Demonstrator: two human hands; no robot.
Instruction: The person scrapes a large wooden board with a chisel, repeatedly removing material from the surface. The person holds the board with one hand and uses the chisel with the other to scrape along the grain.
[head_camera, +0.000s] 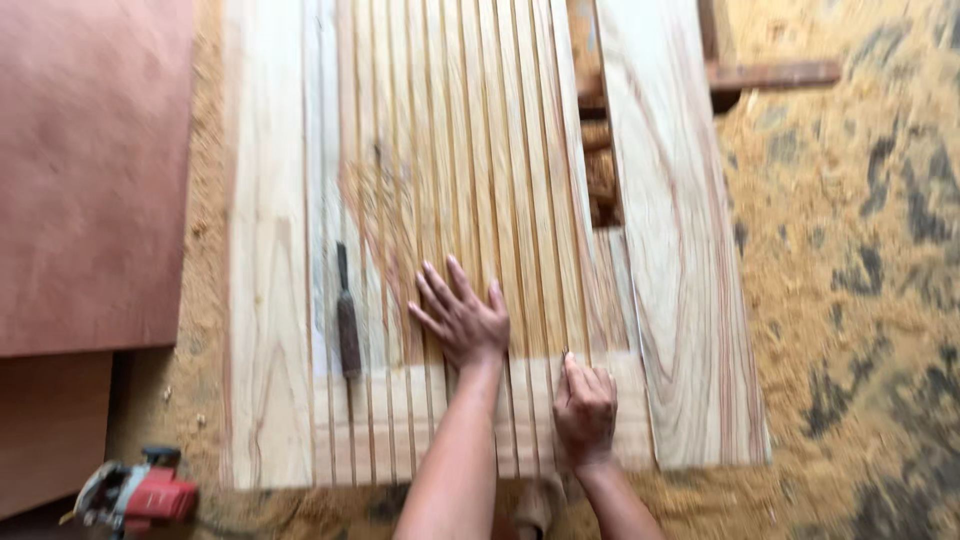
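The thin wooden slats (470, 180) lie side by side in a long row inside a wooden door frame (265, 300), which rests on the floor (850, 300) covered with sawdust. Most of the frame opening is already filled with slats; a gap (600, 170) remains at the right side, next to the wide right board (680, 280), so some fitting seems left to do. The left hand (462, 318) lies flat on the slats with fingers spread apart, holding nothing. The right hand (585, 405) has its grip closed around the near end of one slat, with the fingers curled, though the blur makes this a little uncertain. A dark chisel (346, 315) lies on the frame, left of the hands. A red power tool (135, 493), perhaps a router, sits on the floor at the lower left, below a reddish plywood sheet (90, 170).
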